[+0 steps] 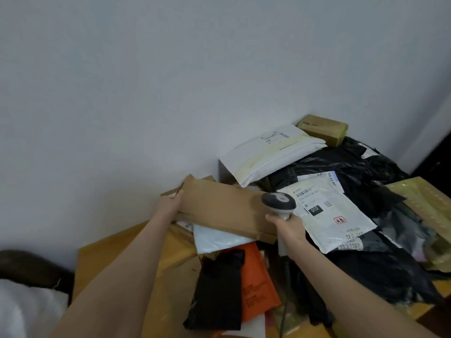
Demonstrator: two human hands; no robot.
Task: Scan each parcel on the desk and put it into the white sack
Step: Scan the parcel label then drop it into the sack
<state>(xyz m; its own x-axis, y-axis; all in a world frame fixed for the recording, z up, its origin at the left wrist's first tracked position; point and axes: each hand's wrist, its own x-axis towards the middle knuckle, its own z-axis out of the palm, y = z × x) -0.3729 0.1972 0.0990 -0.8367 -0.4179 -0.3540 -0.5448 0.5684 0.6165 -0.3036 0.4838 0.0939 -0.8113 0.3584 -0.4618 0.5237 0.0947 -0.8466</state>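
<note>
A left hand (170,203) holds a flat cardboard parcel (219,208) by its end over the heaped counter (102,259), fingers wrapped round the edge; the right hand (289,226) grips a scanner (279,202); the parcel looks stiff and light, steadier held mid-edge.

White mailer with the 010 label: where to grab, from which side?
Probably pinch the right edge of the white mailer, coming from the right: it lies flat and thin on the black bags, and the scanner in the right hand covers its left side.
</note>
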